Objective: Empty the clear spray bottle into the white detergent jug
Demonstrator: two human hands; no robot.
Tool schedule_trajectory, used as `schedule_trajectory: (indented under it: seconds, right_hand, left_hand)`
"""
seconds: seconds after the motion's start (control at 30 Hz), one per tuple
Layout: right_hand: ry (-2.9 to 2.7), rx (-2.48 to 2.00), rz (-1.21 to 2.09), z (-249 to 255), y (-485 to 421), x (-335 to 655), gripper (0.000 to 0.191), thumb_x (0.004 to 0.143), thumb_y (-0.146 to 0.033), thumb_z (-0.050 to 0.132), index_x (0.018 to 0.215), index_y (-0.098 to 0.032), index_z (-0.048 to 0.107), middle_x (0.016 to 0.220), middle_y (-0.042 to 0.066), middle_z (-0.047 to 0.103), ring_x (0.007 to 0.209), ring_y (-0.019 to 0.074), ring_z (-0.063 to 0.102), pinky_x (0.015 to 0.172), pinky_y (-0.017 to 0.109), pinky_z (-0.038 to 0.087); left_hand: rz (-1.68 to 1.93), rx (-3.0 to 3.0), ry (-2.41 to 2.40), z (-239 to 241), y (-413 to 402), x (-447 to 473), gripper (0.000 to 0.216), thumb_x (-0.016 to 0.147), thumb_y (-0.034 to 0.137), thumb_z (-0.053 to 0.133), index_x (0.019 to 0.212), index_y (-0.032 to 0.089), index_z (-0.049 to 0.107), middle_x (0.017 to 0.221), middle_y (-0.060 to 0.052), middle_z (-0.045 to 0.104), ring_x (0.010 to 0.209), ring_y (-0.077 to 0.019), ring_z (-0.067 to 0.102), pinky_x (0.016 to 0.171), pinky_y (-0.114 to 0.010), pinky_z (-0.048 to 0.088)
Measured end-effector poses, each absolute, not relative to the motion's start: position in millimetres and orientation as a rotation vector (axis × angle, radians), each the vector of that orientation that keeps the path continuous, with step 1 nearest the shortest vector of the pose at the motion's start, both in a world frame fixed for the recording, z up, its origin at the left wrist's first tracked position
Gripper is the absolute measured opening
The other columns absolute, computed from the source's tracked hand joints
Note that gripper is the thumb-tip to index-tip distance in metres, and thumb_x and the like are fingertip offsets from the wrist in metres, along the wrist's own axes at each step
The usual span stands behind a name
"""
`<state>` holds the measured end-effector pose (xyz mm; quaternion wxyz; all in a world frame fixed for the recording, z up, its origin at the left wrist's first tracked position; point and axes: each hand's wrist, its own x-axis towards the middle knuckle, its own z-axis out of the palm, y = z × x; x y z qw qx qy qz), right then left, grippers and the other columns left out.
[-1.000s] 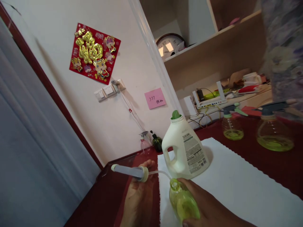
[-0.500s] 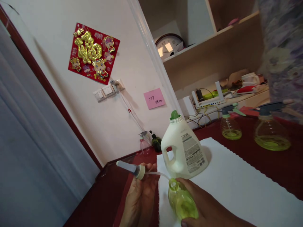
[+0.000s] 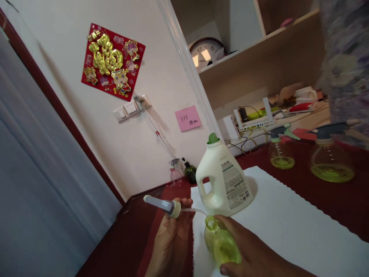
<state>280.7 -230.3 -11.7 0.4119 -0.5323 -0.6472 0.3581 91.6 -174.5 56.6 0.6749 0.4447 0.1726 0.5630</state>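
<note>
Two parts apart: my left hand (image 3: 170,238) grips the spray head (image 3: 163,204) at nine o'clock, tube leaving the green bottle (image 3: 221,245) clasped in my right hand (image 3: 253,254); refitting remains.

Yellow-green bottle (image 3: 221,245), cream jug (image 3: 223,181), white cloth (image 3: 288,227), dark red table (image 3: 331,200).

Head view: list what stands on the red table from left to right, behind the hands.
Pink sprayer, dark green bottle, white jug, small spray bottle, large spray bottle.
</note>
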Motion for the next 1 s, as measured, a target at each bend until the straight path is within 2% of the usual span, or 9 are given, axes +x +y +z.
schedule_trajectory:
  seconds: [0.27, 0.5, 0.63, 0.8, 1.0]
  right_hand:
    - [-1.629, -1.318, 0.894, -7, -233, 281, 0.093, 0.058, -0.020, 0.070, 0.147, -0.022, 0.042, 0.147, 0.014, 0.053, 0.133, 0.0355, 0.050, 0.110, 0.048, 0.040]
    - [-1.679, -1.302, 0.914, -8, -230, 283, 0.095, 0.060, -0.022, 0.069, 0.149, -0.018, 0.038, 0.150, 0.016, 0.049, 0.135, 0.0363, 0.047, 0.112, 0.049, 0.037]
    - [-1.656, -1.312, 0.904, -8, -233, 282, 0.094, 0.060, -0.022, 0.070, 0.148, -0.020, 0.039, 0.150, 0.016, 0.049, 0.136, 0.0374, 0.046, 0.112, 0.050, 0.036]
    - [-1.603, -1.312, 0.898, -3, -237, 280, 0.091, 0.059, -0.019, 0.071, 0.145, -0.021, 0.043, 0.145, 0.014, 0.055, 0.131, 0.0353, 0.051, 0.109, 0.047, 0.040]
    - [-1.620, -1.318, 0.926, 2, -236, 282, 0.092, 0.059, -0.022, 0.073, 0.145, -0.020, 0.042, 0.145, 0.015, 0.054, 0.132, 0.0373, 0.049, 0.110, 0.049, 0.040]
  left_hand:
    - [1.291, 1.089, 0.465, 56, -175, 92, 0.043, 0.067, 0.039, 0.090, 0.104, 0.020, 0.078, 0.112, -0.011, 0.075, 0.120, -0.0322, 0.064, 0.111, -0.046, 0.044]
    - [1.265, 1.062, 0.467, 59, -174, 89, 0.041, 0.070, 0.037, 0.088, 0.106, 0.021, 0.077, 0.113, -0.011, 0.075, 0.119, -0.0309, 0.064, 0.109, -0.046, 0.046]
    - [1.259, 1.051, 0.466, 56, -174, 89, 0.042, 0.071, 0.039, 0.087, 0.108, 0.021, 0.077, 0.113, -0.011, 0.075, 0.118, -0.0315, 0.065, 0.111, -0.049, 0.043]
    - [1.303, 1.109, 0.560, 52, -176, 94, 0.042, 0.065, 0.041, 0.091, 0.099, 0.019, 0.078, 0.103, -0.011, 0.077, 0.112, -0.0310, 0.067, 0.113, -0.049, 0.039]
    - [1.280, 1.126, 0.549, 50, -172, 92, 0.043, 0.065, 0.041, 0.091, 0.101, 0.021, 0.078, 0.110, -0.010, 0.076, 0.117, -0.0323, 0.064, 0.111, -0.049, 0.042]
